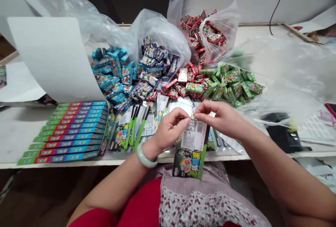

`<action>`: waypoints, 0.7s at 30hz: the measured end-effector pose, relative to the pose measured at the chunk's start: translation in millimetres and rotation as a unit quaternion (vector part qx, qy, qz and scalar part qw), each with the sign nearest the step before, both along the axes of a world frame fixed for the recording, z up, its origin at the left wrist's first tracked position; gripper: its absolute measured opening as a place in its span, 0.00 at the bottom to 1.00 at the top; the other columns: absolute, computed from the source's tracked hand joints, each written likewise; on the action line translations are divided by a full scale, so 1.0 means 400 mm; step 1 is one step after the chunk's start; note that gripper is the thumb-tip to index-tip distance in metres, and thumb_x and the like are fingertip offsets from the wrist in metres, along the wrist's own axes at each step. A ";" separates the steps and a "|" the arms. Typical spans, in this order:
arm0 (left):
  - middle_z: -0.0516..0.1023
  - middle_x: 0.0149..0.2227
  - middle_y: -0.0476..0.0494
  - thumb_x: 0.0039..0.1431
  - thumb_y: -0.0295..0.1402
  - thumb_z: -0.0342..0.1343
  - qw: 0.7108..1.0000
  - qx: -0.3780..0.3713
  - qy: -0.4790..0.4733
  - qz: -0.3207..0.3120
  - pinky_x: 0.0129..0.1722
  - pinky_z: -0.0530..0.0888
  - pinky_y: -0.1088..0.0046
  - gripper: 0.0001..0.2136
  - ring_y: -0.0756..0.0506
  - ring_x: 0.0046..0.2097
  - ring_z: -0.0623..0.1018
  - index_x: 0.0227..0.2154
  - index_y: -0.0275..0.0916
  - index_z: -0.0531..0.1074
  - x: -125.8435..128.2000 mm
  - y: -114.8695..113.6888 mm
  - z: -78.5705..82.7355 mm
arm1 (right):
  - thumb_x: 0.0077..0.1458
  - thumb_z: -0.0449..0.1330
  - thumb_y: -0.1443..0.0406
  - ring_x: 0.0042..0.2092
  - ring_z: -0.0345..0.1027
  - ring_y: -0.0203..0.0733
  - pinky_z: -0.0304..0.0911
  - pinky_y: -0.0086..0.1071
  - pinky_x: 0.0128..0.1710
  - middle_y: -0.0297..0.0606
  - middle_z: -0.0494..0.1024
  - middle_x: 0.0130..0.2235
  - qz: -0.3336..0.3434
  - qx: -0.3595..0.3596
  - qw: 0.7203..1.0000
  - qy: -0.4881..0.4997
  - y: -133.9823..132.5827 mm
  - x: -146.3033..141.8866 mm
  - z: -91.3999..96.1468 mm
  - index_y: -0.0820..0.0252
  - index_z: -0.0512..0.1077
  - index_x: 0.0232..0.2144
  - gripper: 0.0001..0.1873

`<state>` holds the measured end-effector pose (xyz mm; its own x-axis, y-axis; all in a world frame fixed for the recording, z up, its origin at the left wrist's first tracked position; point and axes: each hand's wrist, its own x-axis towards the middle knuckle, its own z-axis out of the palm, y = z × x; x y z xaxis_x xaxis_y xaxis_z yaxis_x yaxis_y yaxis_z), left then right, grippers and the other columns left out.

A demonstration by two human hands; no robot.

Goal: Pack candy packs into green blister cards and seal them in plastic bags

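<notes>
A printed candy pouch [189, 150] hangs upright in front of me, past the table's front edge, with a clear window and a black and green lower part. My left hand [173, 129] pinches its top edge between thumb and forefinger. Close beside it, my right hand [216, 116] pinches the same top edge further right. Whether the pouch's mouth is parted cannot be made out. More flat pouches [128, 129] lie on the table behind and left of my hands. Just beyond are heaps of small candy boxes: blue [112, 73], purple [157, 59], red [181, 89] and green [233, 82].
Clear plastic bags [168, 34] stand around the heaps, one holding red boxes [203, 27]. Left, a stack of multicoloured printed strips [65, 132] sits under a raised white sheet [52, 55]. At right are loose plastic film [286, 76] and a black object [282, 132].
</notes>
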<state>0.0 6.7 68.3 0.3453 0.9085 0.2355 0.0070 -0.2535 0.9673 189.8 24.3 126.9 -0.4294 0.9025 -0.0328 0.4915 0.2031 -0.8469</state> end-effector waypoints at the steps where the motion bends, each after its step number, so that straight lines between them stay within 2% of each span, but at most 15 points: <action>1: 0.71 0.32 0.47 0.60 0.34 0.56 1.000 0.003 0.000 0.006 0.35 0.67 0.70 0.04 0.49 0.35 0.71 0.33 0.39 0.70 0.002 0.000 -0.003 | 0.54 0.59 0.65 0.29 0.65 0.34 0.58 0.29 0.29 0.32 0.75 0.27 -0.004 0.003 1.000 -0.005 -0.002 -0.003 -0.001 0.60 0.72 0.27 0.06; 5: 0.70 0.32 0.49 0.54 0.34 0.63 0.998 0.021 0.004 0.052 0.36 0.67 0.70 0.09 0.49 0.35 0.71 0.33 0.40 0.68 0.016 -0.002 -0.015 | 0.55 0.59 0.65 0.30 0.65 0.35 0.57 0.30 0.29 0.33 0.75 0.28 -0.018 0.027 0.999 -0.030 -0.013 -0.012 -0.007 0.59 0.72 0.28 0.06; 8: 0.70 0.31 0.49 0.56 0.31 0.61 0.997 0.030 0.003 0.067 0.36 0.68 0.71 0.06 0.49 0.35 0.71 0.31 0.40 0.68 0.024 -0.001 -0.022 | 0.55 0.58 0.66 0.32 0.66 0.36 0.57 0.31 0.31 0.34 0.75 0.29 -0.019 0.044 0.997 -0.054 -0.007 -0.012 -0.011 0.59 0.72 0.28 0.05; 10: 0.70 0.31 0.50 0.56 0.30 0.60 0.997 0.048 0.001 0.059 0.35 0.68 0.72 0.06 0.50 0.34 0.71 0.32 0.40 0.67 0.025 -0.001 -0.023 | 0.54 0.59 0.66 0.32 0.65 0.36 0.57 0.31 0.32 0.34 0.74 0.29 -0.009 0.017 0.999 -0.051 0.012 -0.006 -0.015 0.59 0.71 0.27 0.05; 11: 0.70 0.31 0.50 0.56 0.30 0.60 0.997 0.062 -0.001 0.054 0.35 0.69 0.72 0.06 0.50 0.34 0.71 0.32 0.40 0.67 0.024 -0.001 -0.022 | 0.53 0.60 0.66 0.31 0.64 0.35 0.57 0.30 0.31 0.33 0.74 0.28 0.008 -0.025 0.999 -0.033 0.026 -0.001 -0.018 0.60 0.71 0.26 0.05; 13: 0.70 0.31 0.49 0.56 0.29 0.60 0.995 0.089 0.000 0.041 0.35 0.69 0.72 0.06 0.50 0.34 0.72 0.32 0.40 0.67 0.020 -0.004 -0.018 | 0.51 0.62 0.63 0.28 0.61 0.33 0.55 0.28 0.28 0.31 0.71 0.26 0.061 -0.159 0.985 0.021 0.057 0.008 -0.031 0.60 0.70 0.26 0.06; 15: 0.70 0.32 0.49 0.57 0.29 0.59 0.994 0.102 0.013 0.032 0.35 0.70 0.73 0.05 0.50 0.35 0.72 0.33 0.41 0.66 0.015 -0.008 -0.011 | 0.47 0.66 0.59 0.24 0.57 0.30 0.52 0.26 0.23 0.27 0.67 0.23 0.109 -0.301 0.945 0.070 0.081 0.013 -0.056 0.60 0.68 0.27 0.12; 17: 0.71 0.33 0.49 0.57 0.30 0.59 0.994 0.097 0.041 0.029 0.36 0.70 0.73 0.06 0.49 0.35 0.73 0.35 0.41 0.66 0.012 -0.012 -0.003 | 0.43 0.67 0.55 0.22 0.54 0.29 0.49 0.25 0.21 0.24 0.63 0.21 0.130 -0.402 0.900 0.110 0.091 0.008 -0.088 0.60 0.67 0.27 0.17; 19: 0.73 0.33 0.48 0.57 0.31 0.59 0.994 0.083 0.069 0.030 0.36 0.71 0.72 0.08 0.49 0.35 0.73 0.37 0.41 0.67 0.010 -0.013 0.005 | 0.41 0.67 0.53 0.21 0.55 0.29 0.50 0.25 0.20 0.24 0.63 0.21 0.138 -0.457 0.865 0.152 0.091 -0.006 -0.119 0.60 0.67 0.27 0.19; 21: 0.74 0.34 0.48 0.57 0.32 0.59 0.994 0.062 0.083 0.023 0.37 0.72 0.72 0.07 0.48 0.36 0.75 0.38 0.41 0.68 0.004 -0.010 0.010 | 0.42 0.65 0.53 0.23 0.59 0.30 0.54 0.25 0.22 0.26 0.67 0.23 0.147 -0.453 0.863 0.169 0.090 -0.020 -0.138 0.60 0.68 0.29 0.18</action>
<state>1.6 2.9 72.2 0.3470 0.8921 0.2894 0.1790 -0.3659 0.9133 181.7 60.4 71.8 -0.7580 0.4229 -0.4965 0.2262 -0.5435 -0.8084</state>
